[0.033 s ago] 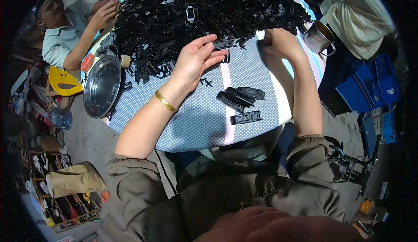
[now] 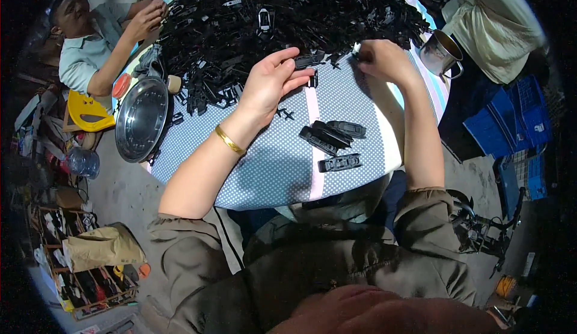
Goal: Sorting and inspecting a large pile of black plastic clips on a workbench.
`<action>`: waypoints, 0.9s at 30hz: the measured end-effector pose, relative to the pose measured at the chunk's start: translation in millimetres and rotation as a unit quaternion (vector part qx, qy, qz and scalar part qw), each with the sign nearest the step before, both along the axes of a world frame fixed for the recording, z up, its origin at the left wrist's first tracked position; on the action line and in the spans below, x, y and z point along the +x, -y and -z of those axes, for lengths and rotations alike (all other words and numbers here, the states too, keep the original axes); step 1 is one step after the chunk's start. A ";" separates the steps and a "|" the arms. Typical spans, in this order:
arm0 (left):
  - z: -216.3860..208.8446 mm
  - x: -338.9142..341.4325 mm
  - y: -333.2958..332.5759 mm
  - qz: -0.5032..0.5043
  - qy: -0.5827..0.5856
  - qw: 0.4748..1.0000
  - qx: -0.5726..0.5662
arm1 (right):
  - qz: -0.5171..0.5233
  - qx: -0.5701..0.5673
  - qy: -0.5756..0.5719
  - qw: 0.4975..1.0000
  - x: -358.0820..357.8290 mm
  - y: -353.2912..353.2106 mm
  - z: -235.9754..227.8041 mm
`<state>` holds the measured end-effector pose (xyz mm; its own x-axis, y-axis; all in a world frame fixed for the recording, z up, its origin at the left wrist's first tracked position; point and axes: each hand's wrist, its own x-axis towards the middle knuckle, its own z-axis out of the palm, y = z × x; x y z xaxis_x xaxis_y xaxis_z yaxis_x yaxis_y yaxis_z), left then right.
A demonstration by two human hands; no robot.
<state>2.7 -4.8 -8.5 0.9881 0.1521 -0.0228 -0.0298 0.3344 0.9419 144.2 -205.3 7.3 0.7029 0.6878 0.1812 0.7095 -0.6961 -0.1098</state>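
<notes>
My left hand (image 2: 268, 81) is closed on a black plastic part (image 2: 309, 61), long and narrow, held between thumb and fingers at the near edge of a large pile of black plastic parts (image 2: 240, 24). Curled at the right end of that edge, my right hand (image 2: 384, 59) has its fingertips by the pile. Whatever lies between them is hidden or too small to name. Several long black plastic pieces (image 2: 340, 130) rest on the patterned cloth (image 2: 264, 172) closer to me. Small cross-shaped black bits (image 2: 287, 115) lie beside my left wrist.
A metal bowl (image 2: 142, 121) stands at the table's left edge, a metal mug (image 2: 440, 53) at its right. One person (image 2: 90, 63) handles something at the far left; another person's pale clothing (image 2: 493, 27) shows at the far right. Blue crates (image 2: 511, 118) sit right of the table.
My right hand has shifted very slightly to the left along the pile's edge. My left hand and the part in it look the same.
</notes>
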 end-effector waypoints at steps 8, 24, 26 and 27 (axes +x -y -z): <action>6.9 2.3 3.6 -0.028 0.010 0.999 0.014 | -0.183 0.319 -0.200 0.908 -42.8 -41.7 6.8; 6.3 0.0 4.9 -0.022 0.034 0.989 0.145 | -0.176 0.341 0.052 0.922 -62.1 -51.4 10.5; 6.4 -0.4 4.1 -0.023 0.039 0.984 0.171 | -0.178 0.340 0.073 0.920 -63.3 -52.6 10.6; 6.0 -0.8 3.6 -0.024 0.039 0.984 0.171 | -0.157 0.338 0.051 0.927 -65.4 -53.2 10.2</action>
<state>1.9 -8.4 -14.5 0.9763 0.1842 0.1132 -0.1143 -0.0049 0.9934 78.7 -152.0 -2.9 0.4432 0.5611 0.6991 0.8959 -0.2501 -0.3672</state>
